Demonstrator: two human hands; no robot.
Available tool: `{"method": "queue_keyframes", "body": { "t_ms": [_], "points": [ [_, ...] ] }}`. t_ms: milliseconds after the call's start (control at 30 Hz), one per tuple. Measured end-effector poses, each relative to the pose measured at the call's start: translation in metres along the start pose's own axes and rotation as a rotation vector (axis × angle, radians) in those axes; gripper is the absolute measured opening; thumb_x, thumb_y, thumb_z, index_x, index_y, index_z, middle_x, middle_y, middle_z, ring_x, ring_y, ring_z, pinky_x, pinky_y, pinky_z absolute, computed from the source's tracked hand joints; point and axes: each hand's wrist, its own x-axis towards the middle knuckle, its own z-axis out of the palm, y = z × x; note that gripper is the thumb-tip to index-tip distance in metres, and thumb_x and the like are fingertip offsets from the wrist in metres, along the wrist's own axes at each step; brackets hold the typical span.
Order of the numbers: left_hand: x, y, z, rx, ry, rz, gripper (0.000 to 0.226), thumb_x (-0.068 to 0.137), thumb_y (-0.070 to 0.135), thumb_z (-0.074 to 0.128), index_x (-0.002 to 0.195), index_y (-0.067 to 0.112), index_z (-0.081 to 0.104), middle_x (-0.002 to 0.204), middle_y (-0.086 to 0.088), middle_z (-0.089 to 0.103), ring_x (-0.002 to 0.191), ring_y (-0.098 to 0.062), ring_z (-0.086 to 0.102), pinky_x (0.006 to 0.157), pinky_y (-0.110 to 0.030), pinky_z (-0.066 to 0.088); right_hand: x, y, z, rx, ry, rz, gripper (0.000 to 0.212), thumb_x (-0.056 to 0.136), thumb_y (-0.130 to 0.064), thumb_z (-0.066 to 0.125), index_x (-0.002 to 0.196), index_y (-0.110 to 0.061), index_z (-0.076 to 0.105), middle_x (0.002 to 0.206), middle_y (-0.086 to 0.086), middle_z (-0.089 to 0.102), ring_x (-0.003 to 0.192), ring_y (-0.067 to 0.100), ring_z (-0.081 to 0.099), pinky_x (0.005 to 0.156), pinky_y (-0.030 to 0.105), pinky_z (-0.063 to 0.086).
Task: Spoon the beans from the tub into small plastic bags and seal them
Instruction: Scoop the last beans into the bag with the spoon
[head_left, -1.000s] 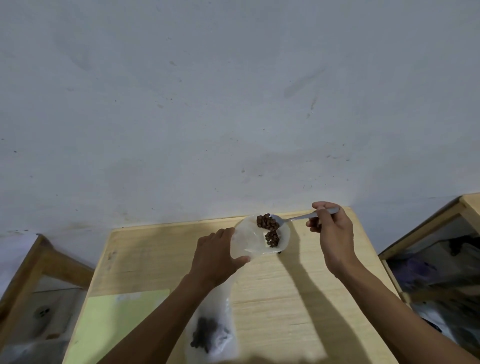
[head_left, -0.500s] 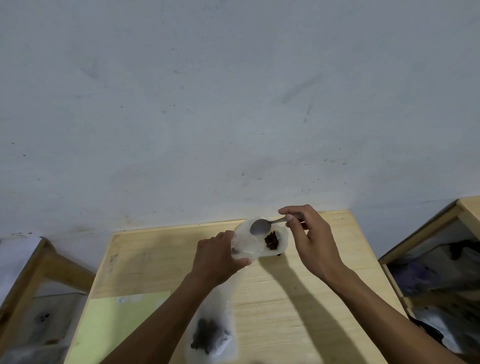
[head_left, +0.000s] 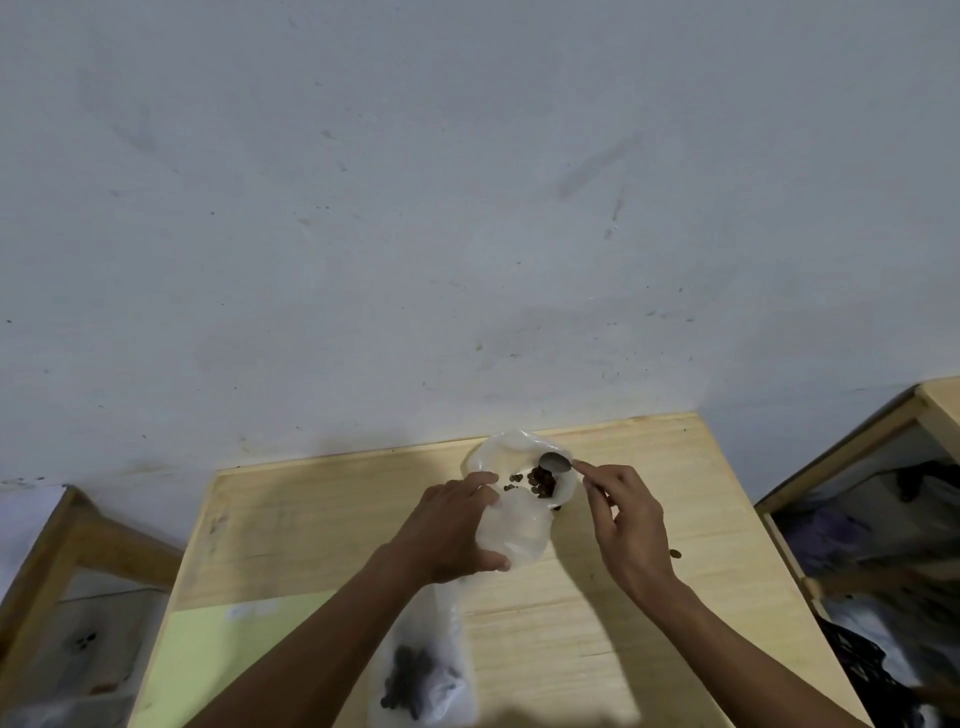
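Presently the right hand pinches the handle of a spoon between thumb and fingertips, its bowl at the far rim of the tub. Left hand grips a small plastic bag, fingers curled round its neck, held against the tub's near side. Beans lie inside the tub, by the spoon; one stray bean sits on the table. A filled bag lies under the left forearm. Judgement: the bag is light, limp and slippery film; hold it at the mouth, gathered, to keep it open. Tub is thin and light and liable to tip.
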Motion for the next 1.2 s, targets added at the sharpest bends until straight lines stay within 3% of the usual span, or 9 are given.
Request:
{"method": "queue_keyframes", "body": {
  "t_ms": [133, 233, 333, 467, 567, 667, 767, 933, 1200],
  "points": [
    [0.009, 0.0, 0.003, -0.048, -0.056, 0.004, 0.082, 0.068, 0.056, 0.078, 0.136, 0.022, 0.046, 0.154, 0.003, 0.035, 0.132, -0.018, 0.045, 0.109, -0.035, 0.037, -0.004, 0.009, 0.007, -0.064, -0.019, -0.046, 0.036, 0.094, 0.001, 0.057, 0.122, -0.019, 0.069, 0.097, -0.006, 0.058, 0.086, 0.001, 0.058, 0.073, 0.007, 0.04],
    [0.013, 0.001, 0.003, -0.13, -0.045, -0.013, 0.079, 0.071, 0.049, 0.079, 0.136, 0.019, 0.044, 0.146, 0.003, 0.042, 0.126, -0.016, 0.047, 0.1, -0.033, 0.044, -0.003, 0.015, 0.009, -0.1, -0.063, -0.054, 0.031, 0.097, 0.0, 0.052, 0.121, -0.015, 0.067, 0.102, -0.006, 0.058, 0.09, 0.005, 0.059, 0.079, 0.015, 0.045],
    [0.012, 0.0, 0.006, -0.125, 0.022, 0.017, 0.079, 0.076, 0.047, 0.077, 0.139, 0.016, 0.04, 0.148, 0.005, 0.037, 0.134, -0.015, 0.038, 0.103, -0.033, 0.042, -0.003, 0.023, 0.01, -0.085, -0.025, 0.009, 0.028, 0.099, -0.001, 0.047, 0.115, -0.014, 0.066, 0.104, -0.005, 0.058, 0.094, 0.009, 0.06, 0.084, 0.022, 0.047],
    [0.005, 0.006, 0.008, -0.074, 0.087, 0.066, 0.079, 0.081, 0.05, 0.071, 0.144, 0.017, 0.036, 0.157, 0.007, 0.026, 0.145, -0.017, 0.023, 0.11, -0.039, 0.04, -0.008, 0.031, 0.018, 0.094, 0.126, 0.346, 0.024, 0.103, -0.012, 0.044, 0.112, -0.018, 0.065, 0.11, -0.001, 0.063, 0.093, 0.014, 0.065, 0.084, 0.033, 0.052],
    [0.001, 0.012, 0.011, -0.086, 0.066, 0.072, 0.079, 0.082, 0.051, 0.07, 0.145, 0.018, 0.036, 0.159, 0.006, 0.02, 0.145, -0.018, 0.024, 0.107, -0.041, 0.043, -0.011, 0.027, 0.027, 0.291, 0.185, 0.602, 0.022, 0.103, -0.013, 0.045, 0.111, -0.011, 0.065, 0.11, 0.008, 0.068, 0.085, 0.016, 0.066, 0.079, 0.034, 0.053],
    [0.0, 0.013, 0.015, -0.093, 0.048, 0.069, 0.08, 0.081, 0.052, 0.07, 0.145, 0.018, 0.035, 0.16, 0.005, 0.019, 0.145, -0.019, 0.024, 0.108, -0.043, 0.042, -0.007, 0.029, 0.03, 0.392, 0.168, 0.771, 0.024, 0.102, -0.009, 0.046, 0.11, -0.004, 0.068, 0.098, 0.013, 0.069, 0.076, 0.02, 0.063, 0.077, 0.036, 0.054],
    [0.0, 0.012, 0.014, -0.084, 0.044, 0.076, 0.083, 0.08, 0.051, 0.071, 0.146, 0.018, 0.034, 0.16, 0.004, 0.019, 0.146, -0.02, 0.021, 0.112, -0.039, 0.036, 0.0, 0.025, 0.025, 0.546, 0.141, 0.91, 0.023, 0.101, -0.003, 0.046, 0.106, 0.0, 0.068, 0.082, 0.013, 0.066, 0.07, 0.02, 0.06, 0.068, 0.028, 0.053],
    [-0.003, 0.011, 0.01, -0.095, 0.02, 0.084, 0.084, 0.078, 0.052, 0.074, 0.145, 0.02, 0.035, 0.159, 0.006, 0.022, 0.144, -0.018, 0.025, 0.11, -0.038, 0.038, 0.002, 0.015, 0.019, 0.708, 0.089, 0.95, 0.02, 0.101, 0.0, 0.045, 0.107, 0.005, 0.063, 0.078, 0.018, 0.058, 0.062, 0.02, 0.056, 0.052, 0.016, 0.051],
    [-0.002, 0.002, 0.007, -0.063, 0.089, -0.027, 0.084, 0.069, 0.061, 0.073, 0.138, 0.024, 0.042, 0.148, 0.009, 0.04, 0.122, -0.019, 0.053, 0.099, -0.036, 0.047, 0.004, 0.01, 0.013, 0.659, 0.049, 0.861, 0.021, 0.1, -0.001, 0.046, 0.106, 0.004, 0.066, 0.08, 0.014, 0.062, 0.069, 0.02, 0.059, 0.069, 0.026, 0.052]
  ]
}}
